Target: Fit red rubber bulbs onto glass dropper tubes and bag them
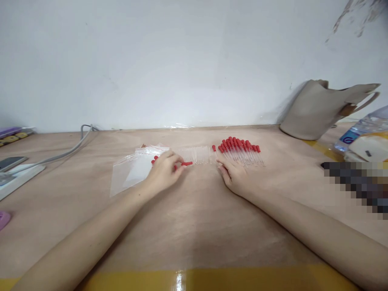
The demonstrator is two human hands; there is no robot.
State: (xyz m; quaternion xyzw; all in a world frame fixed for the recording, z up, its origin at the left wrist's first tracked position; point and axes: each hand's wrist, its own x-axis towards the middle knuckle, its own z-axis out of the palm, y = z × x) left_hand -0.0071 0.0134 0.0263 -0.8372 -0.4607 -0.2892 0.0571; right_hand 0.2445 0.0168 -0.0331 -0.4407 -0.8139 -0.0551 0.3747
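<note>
My left hand (165,169) is closed, thumb and fingers pinching a small red rubber bulb (187,163) that points right. More red bulbs (155,158) show behind and under this hand, partly hidden. Between my hands lies a row of clear thin tubes (198,155). My right hand (235,174) is closed too, its fingertips at the lower end of a thin dropper with a red top (214,148). Just beyond the right hand, several red-topped clear droppers (241,145) lie side by side in a fan, their tips towards me.
Clear plastic bags (127,173) lie left of the tubes. A grey cable (68,152) and a phone (12,163) are at far left. A beige bag (312,109), a plastic bottle (363,127) and a dark blurred object (348,180) are at right. A white wall (182,60) bounds the table.
</note>
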